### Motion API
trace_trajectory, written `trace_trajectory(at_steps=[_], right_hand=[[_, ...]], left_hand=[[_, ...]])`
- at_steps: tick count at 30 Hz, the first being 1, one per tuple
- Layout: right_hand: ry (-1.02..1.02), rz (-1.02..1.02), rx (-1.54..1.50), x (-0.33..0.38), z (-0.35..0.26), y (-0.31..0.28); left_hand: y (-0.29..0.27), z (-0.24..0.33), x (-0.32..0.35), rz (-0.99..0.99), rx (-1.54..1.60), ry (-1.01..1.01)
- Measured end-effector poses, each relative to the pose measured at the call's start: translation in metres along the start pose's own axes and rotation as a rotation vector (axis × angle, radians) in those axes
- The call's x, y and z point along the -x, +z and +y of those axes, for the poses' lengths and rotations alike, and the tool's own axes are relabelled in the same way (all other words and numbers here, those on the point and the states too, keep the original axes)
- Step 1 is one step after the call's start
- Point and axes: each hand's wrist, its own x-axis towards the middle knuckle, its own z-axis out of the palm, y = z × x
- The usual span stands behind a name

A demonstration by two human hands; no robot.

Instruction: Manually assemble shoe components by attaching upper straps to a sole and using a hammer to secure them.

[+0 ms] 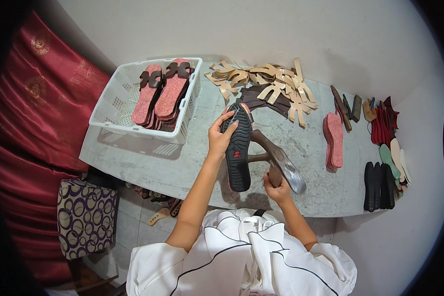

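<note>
Black-soled sandal [238,155], long axis fore-and-aft, toe away, left fingers [230,130] around it, right fingers [268,181] around brown tool [284,163]

One white plastic basket [186,116], two stacks of pink-and-brown sandals [169,98]. One handheld black-soled sandal [239,153], one curved metal tool [283,163], one pink insole stack [334,140].

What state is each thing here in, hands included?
Left hand: closed on sandal
Sandal: held, sole toward camera
Right hand: closed on brown tool
Brown tool: held
Basket: open-topped, partly filled
Pale straps: loosely heaped
Dark straps: piled
Pink insoles: stacked
Black soles: side by side
</note>
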Motion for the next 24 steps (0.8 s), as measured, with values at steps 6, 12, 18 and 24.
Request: trace_trajectory(at_steps=[6,12,18,24], right_hand=[[0.016,-0.105,0.19,-0.014,-0.027,0.002],[0.169,-0.172,0.183,-0.013,-0.029,0.002],[0.137,-0.17,0.194,-0.026,-0.054,-0.007],[-0.037,-0.1,0.208,-0.02,-0.049,-0.008]], left_hand=[[0.0,0.002,-0.001,-0.003,0.101,-0.034],[0.002,0.007,-0.012,-0.033,0.061,-0.105],[0.0,-0.004,-0.03,0.018,0.05,0.078],[0.001,0.001,-0.043,-0.04,0.072,-0.091]])
